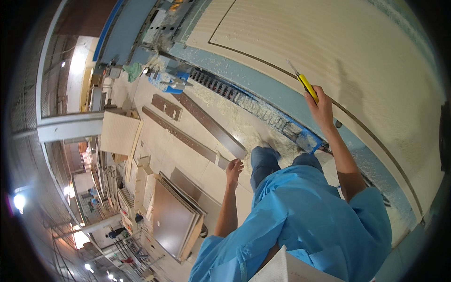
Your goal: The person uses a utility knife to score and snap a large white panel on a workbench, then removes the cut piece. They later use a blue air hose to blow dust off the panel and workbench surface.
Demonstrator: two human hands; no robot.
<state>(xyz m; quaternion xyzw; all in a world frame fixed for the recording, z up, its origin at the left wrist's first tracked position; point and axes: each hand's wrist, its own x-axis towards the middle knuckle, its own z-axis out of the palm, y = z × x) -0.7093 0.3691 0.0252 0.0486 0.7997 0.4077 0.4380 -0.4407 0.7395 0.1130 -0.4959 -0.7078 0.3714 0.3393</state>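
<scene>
My right hand [321,109] is closed around the yellow handle of a utility knife [307,86]. The knife's thin tip points up and left over a large cream-coloured board [291,35], and a shadow falls on the board to its right. A dark line [268,62] runs along the board near its edge, then turns a corner at the upper left. Lower down, away from the board, my left hand [234,171] hangs with its fingers curled in, and nothing shows in it.
Beside the board runs a blue-grey machine edge [230,70] with a dusty cable chain [221,89]. Brown strips [209,120] and pale shavings lie on the floor to my left. Farther left stand a stack of brown panels [173,214] and a metal post [70,126]. Distant people are visible.
</scene>
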